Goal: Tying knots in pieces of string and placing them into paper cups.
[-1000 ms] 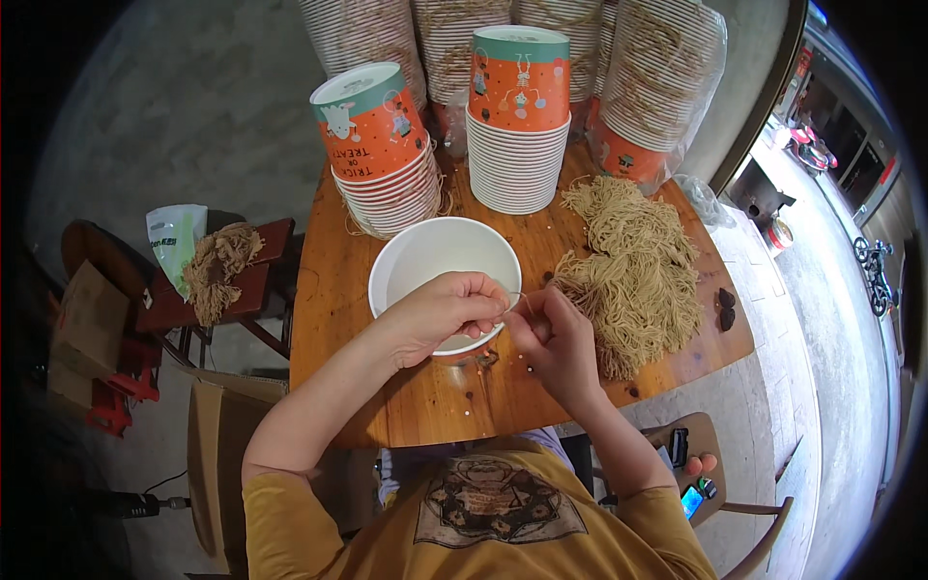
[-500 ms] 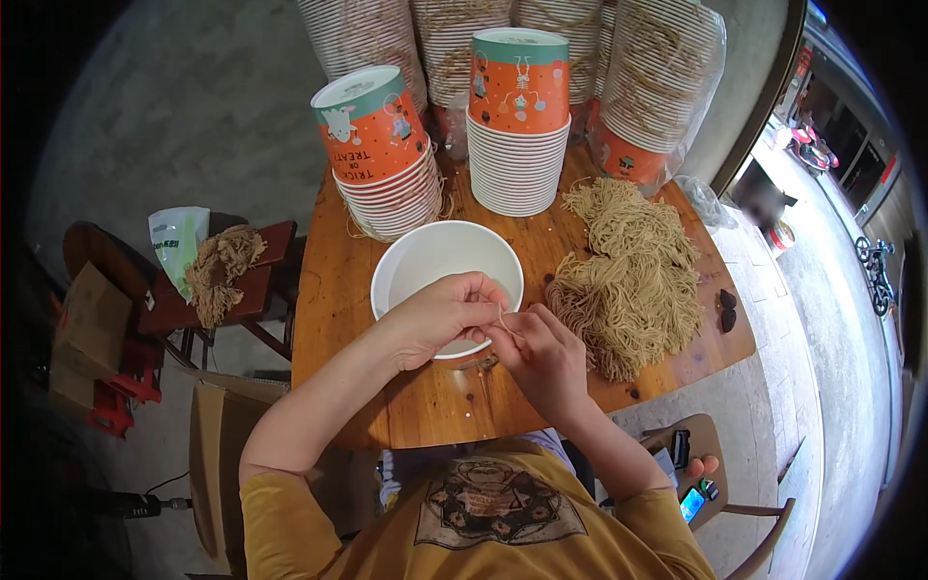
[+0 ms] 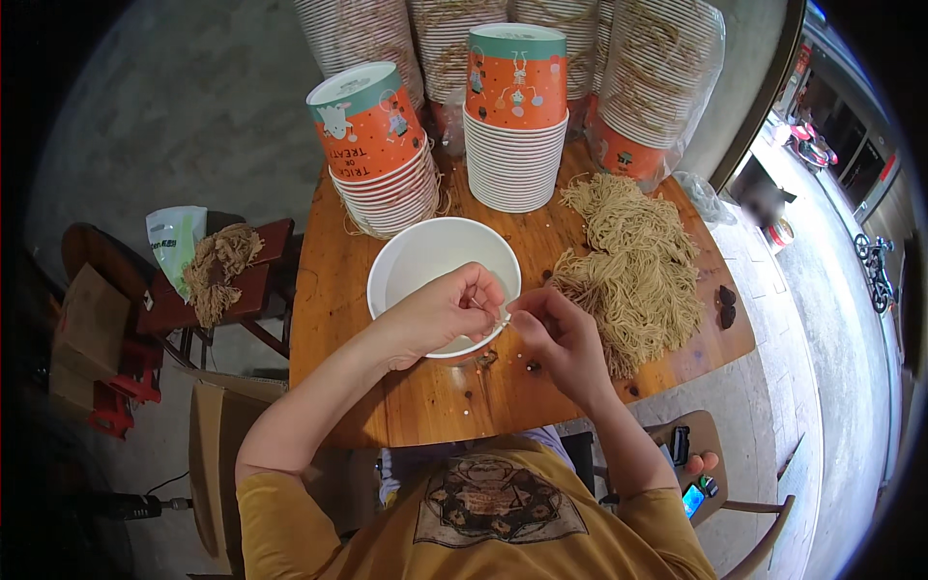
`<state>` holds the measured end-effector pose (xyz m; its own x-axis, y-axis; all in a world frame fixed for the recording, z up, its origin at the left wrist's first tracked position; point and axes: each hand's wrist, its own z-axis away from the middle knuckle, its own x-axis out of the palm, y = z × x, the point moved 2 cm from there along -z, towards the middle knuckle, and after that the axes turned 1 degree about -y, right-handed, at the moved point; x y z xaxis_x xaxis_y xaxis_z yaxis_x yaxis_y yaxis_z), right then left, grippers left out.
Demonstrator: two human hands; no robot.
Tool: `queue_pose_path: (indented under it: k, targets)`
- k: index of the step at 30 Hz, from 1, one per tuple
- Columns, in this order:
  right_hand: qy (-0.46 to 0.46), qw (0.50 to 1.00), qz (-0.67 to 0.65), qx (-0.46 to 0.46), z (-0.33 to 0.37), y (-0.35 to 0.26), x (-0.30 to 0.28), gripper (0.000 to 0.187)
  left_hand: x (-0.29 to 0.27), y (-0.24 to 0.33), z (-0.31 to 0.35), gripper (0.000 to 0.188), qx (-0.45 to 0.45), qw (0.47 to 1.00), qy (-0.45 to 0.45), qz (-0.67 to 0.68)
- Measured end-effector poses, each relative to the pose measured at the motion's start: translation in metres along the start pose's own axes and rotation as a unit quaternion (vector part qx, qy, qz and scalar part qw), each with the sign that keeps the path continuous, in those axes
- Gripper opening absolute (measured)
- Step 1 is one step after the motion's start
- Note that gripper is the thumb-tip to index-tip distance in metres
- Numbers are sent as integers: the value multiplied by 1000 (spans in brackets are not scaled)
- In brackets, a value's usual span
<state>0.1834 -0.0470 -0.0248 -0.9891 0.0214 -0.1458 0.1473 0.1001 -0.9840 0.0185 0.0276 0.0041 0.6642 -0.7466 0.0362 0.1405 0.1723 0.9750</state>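
A white paper bucket [image 3: 410, 253] stands mouth up on the wooden table in front of me. Over its near right rim my left hand [image 3: 447, 311] is closed, thumb and fingertips pinching a thin tan cord [image 3: 502, 322]. Just right of the rim, my right hand [image 3: 561, 340] has its thumb and forefinger pinched at the same cord, a short way from the left fingertips. The cord's ends are too fine to follow. Beside the right hand lies a large heap of tan cords [image 3: 638, 275].
Upside-down orange buckets form one stack [image 3: 372, 140] with cords and another stack [image 3: 516, 126]. Bagged stacks [image 3: 657, 82] line the back. Two small dark objects [image 3: 727, 309] lie at the table's right edge. A stool [image 3: 266, 256] with more cord stands left; a chair [image 3: 710, 445] holds a phone.
My hands have drawn slightly apart, the right one shifting a little to the right. Fingertips that were together now show a small gap at the bucket rim.
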Motion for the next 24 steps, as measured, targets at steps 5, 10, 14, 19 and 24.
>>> queue_pose_path:
  k: [5, 10, 14, 19, 24]
  targets:
    - [30, 989, 108, -93, -4, 1, 8, 18, -2, -2, 0, 23, -8, 1000, -5, 4]
    - [-9, 989, 138, -60, -5, -6, 4, 18, -4, -2, 1, 22, -11, 1000, -13, -11]
    - [-27, 988, 145, -54, -7, -7, 3, 19, 9, 9, 9, 14, 61, 982, 58, -171]
    - [-27, 989, 127, -69, -8, -12, 10, 19, 14, 8, 15, 9, 169, 942, 101, -273]
    - [23, 992, 119, -18, -7, -11, 18, 18, 11, 10, 14, 9, 123, 960, 110, -225]
